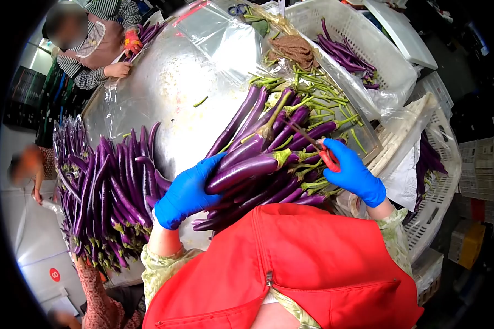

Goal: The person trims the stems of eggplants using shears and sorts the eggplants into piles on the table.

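Observation:
My left hand, in a blue glove, is wrapped round the lower ends of purple eggplants whose green stems point up and right. My right hand, also gloved in blue, is closed on the red handles of scissors. The scissor blades point up and left, over the stems of the eggplant pile. Cut green stems lie scattered behind this pile. A larger heap of long eggplants rests at the left of the metal table.
A co-worker handles eggplants in plastic at the upper left. Other people are at the left edge. White crates with eggplants stand at the upper right and right. A brown cloth lies near the table's back edge.

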Tool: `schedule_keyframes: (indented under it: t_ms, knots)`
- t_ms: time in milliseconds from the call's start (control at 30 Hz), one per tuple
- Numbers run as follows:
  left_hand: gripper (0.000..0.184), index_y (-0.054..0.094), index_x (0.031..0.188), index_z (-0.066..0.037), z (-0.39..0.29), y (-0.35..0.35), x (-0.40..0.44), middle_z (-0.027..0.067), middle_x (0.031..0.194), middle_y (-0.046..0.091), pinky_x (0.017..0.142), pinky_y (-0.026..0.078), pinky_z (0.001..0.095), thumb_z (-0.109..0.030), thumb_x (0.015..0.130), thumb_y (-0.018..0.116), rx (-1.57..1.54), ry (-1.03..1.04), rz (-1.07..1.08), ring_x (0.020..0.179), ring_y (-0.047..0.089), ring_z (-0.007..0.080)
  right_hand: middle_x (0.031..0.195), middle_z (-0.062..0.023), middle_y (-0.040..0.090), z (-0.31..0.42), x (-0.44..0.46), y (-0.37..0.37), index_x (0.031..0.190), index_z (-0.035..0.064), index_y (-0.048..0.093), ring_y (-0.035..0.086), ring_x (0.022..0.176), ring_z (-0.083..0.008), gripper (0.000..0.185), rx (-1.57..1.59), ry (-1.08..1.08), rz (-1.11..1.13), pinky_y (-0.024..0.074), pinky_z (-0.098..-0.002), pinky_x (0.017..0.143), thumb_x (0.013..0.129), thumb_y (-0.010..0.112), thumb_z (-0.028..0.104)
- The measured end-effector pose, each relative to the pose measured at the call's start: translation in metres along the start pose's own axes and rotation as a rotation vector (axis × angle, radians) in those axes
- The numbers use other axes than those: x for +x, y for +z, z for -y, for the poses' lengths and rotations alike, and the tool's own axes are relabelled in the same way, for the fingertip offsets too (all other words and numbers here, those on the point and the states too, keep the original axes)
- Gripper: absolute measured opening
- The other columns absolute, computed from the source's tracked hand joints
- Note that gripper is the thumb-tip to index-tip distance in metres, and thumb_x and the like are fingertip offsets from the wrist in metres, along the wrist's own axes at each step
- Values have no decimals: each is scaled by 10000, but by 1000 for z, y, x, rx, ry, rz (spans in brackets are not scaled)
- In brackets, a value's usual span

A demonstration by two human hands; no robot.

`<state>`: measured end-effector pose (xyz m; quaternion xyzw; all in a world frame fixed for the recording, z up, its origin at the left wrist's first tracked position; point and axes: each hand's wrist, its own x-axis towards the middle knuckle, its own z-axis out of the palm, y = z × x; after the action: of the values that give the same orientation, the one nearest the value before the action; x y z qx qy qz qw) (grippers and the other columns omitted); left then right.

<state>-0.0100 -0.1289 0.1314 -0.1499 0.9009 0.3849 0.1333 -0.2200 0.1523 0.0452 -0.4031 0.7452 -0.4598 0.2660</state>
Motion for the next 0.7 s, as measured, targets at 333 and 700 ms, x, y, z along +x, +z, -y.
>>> schedule_keyframes:
  t_ms: [333,700]
  knots:
    - [764,386,1377,-81,5,9,-1,189,1190,563,912,451,368,-250,709,717,48,140,78,1077,574,320,975,-149,608,8,5,12,1218,4,503,613,863,-228,533,-64,24,15,483,-329,761,696,610,5]
    - [778,344,1396,-31,28,-16,-37,149,1219,534,970,394,335,-153,714,698,-594,195,-465,1112,516,228,784,-16,505,-57,14,17,1178,21,498,472,632,-82,421,298,177,-160,397,-209,560,761,537,-17]
